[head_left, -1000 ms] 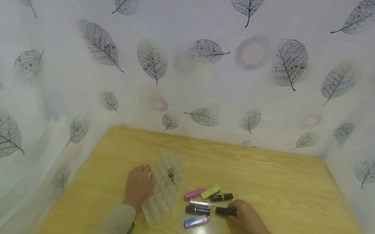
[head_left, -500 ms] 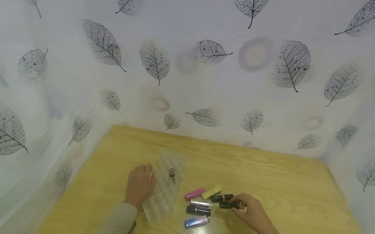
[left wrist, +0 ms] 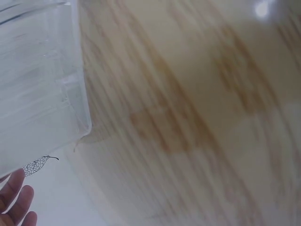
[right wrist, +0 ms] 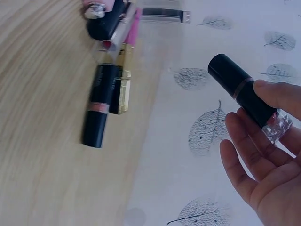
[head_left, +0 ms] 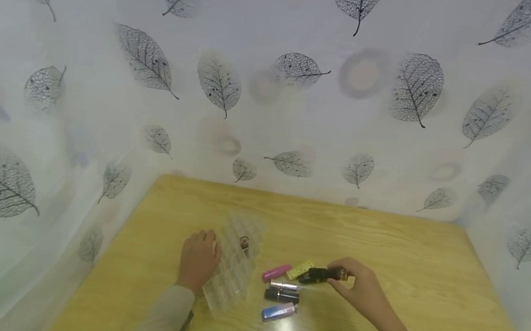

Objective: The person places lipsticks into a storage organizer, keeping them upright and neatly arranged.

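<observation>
My right hand (head_left: pixel 365 293) pinches a black lipstick (right wrist: pixel 241 88) between thumb and fingers, raised above the table. Its end near the palm is clear and faceted, and a thin band circles its middle. My left hand (head_left: pixel 198 262) rests against the left side of a clear compartment organizer (head_left: pixel 228 283); in the left wrist view its fingertips (left wrist: pixel 22 203) show just by the organizer's edge. One dark lipstick (head_left: pixel 244 244) stands in a compartment toward the organizer's far end. On the table below the right hand lies another black lipstick (right wrist: pixel 98 106) with a pinkish band.
Between the hands lie a pink tube (head_left: pixel 276 273), a yellow box-shaped lipstick (head_left: pixel 300 269), a silver tube (head_left: pixel 284 286), a black tube (head_left: pixel 281 295) and a blue-and-pink tube (head_left: pixel 278 312). A white leaf-print sheet (head_left: pixel 272 116) encloses the wooden table (head_left: pixel 409 262) behind and at the sides.
My right hand has picked up the black lipstick from beside the silver tube and lifted it upward and away from me. The left hand stays at the organizer.
</observation>
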A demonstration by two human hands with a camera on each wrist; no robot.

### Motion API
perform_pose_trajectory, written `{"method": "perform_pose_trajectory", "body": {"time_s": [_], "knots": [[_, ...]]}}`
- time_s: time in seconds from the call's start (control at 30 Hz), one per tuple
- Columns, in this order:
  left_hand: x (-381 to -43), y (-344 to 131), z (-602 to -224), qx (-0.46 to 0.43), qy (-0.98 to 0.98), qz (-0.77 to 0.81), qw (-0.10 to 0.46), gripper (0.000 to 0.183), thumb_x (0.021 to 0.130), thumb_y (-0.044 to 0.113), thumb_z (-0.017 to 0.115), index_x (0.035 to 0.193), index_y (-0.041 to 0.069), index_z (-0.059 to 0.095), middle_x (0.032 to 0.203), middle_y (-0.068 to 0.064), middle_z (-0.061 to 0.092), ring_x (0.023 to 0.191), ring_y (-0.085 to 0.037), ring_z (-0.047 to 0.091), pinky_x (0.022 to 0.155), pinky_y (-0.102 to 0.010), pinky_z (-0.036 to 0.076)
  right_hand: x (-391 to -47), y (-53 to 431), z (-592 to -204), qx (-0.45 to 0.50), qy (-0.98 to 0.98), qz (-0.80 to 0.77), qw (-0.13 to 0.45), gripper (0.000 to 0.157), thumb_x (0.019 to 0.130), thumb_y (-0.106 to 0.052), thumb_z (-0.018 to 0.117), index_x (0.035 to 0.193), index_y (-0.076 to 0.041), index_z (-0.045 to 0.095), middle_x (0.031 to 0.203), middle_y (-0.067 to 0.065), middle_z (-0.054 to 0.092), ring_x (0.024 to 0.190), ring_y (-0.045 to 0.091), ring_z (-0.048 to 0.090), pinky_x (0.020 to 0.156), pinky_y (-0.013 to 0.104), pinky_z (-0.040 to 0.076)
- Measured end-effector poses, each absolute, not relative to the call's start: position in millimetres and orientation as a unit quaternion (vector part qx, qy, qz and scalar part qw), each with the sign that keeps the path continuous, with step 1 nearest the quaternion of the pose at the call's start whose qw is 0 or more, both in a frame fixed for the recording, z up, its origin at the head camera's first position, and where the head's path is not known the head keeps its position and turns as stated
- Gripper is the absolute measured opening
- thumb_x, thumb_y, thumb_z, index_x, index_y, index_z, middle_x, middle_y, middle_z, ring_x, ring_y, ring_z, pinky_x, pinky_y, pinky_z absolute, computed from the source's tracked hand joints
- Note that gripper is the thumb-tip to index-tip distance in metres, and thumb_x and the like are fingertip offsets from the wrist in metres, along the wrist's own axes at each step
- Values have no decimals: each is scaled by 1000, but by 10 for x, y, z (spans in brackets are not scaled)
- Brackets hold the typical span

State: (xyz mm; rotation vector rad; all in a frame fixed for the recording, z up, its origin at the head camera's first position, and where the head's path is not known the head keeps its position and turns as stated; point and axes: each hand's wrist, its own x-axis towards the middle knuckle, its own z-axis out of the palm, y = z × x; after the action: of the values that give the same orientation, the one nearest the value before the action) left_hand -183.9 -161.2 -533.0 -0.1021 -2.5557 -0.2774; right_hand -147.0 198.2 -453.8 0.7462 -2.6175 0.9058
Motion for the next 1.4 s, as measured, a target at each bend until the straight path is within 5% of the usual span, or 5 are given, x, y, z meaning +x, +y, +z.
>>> {"method": "perform_pose_trajectory", "body": {"time_s": [0.7, 0.9, 1.13, 1.4], "knots": [[-1845, -1638, -5097, -50, -955, -85, 279, 28, 79, 21, 71, 100, 4, 61, 87, -14, 66, 73, -27, 61, 67, -40, 49, -1426, 1863, -4204, 318, -865, 341, 186, 36, 64, 1, 78, 96, -9, 66, 88, -3, 68, 73, -2, 55, 65, 19, 51], [-1613, -1233, -4596, -146, -950, -106, 255, 28, 78, 23, 69, 102, 8, 64, 93, -9, 67, 83, -24, 64, 76, -38, 52, -1380, 1842, -4136, 321, -862, 346, 184, 36, 65, -2, 78, 97, -10, 66, 90, -2, 68, 74, -1, 56, 66, 19, 51], [-1329, -642, -4323, -277, -942, -135, 135, 39, 86, 42, 60, 116, 18, 59, 108, 1, 64, 99, -16, 61, 89, -35, 50, -1358, 1820, -4075, 330, -857, 351, 180, 37, 64, -2, 79, 97, -10, 65, 91, -3, 68, 75, -1, 57, 67, 19, 51], [-1276, -367, -4357, -321, -930, -66, 166, 30, 90, 43, 55, 106, 19, 64, 98, 7, 66, 89, -9, 61, 83, -27, 49, -1340, 1777, -4041, 354, -841, 367, 182, 40, 64, 1, 78, 100, -9, 65, 91, -1, 67, 75, 1, 57, 67, 19, 51]]}}
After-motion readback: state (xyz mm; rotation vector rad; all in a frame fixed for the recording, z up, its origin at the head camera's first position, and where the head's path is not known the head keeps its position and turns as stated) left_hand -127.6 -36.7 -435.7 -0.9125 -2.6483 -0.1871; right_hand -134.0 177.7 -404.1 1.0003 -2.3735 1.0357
